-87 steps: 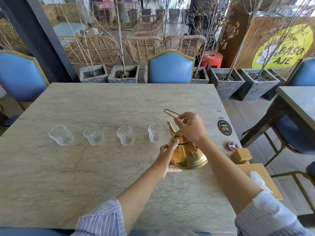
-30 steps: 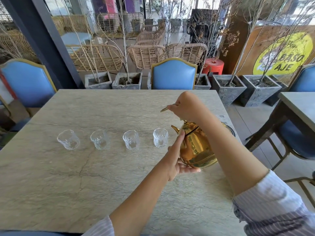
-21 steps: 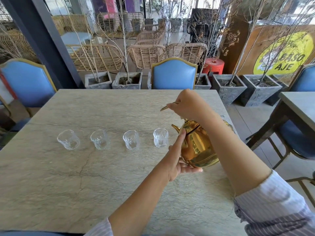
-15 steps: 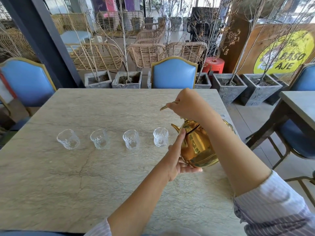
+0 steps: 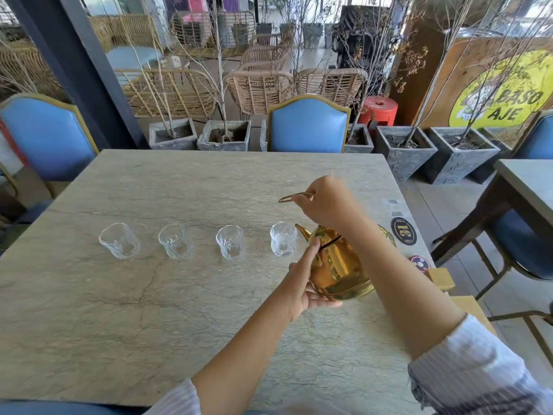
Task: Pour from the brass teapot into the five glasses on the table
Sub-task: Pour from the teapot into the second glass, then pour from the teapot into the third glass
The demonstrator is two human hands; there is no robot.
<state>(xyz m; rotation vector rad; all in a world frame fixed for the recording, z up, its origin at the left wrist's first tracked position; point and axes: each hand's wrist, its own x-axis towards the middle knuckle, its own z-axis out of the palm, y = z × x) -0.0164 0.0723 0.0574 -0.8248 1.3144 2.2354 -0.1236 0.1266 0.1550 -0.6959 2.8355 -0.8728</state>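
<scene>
A person tips a brass teapot [image 5: 338, 265] toward the rightmost visible glass [image 5: 283, 239] in a row of four on the stone worktop [image 5: 119, 310]; a fifth glass cannot be seen. The right hand [image 5: 327, 202] is closed on the pot's thin handle, while the left hand [image 5: 302, 283] cups its base, forefinger against the lid. No stream shows yet; the next move likely calls for tilting further with the spout just over that rim.
</scene>
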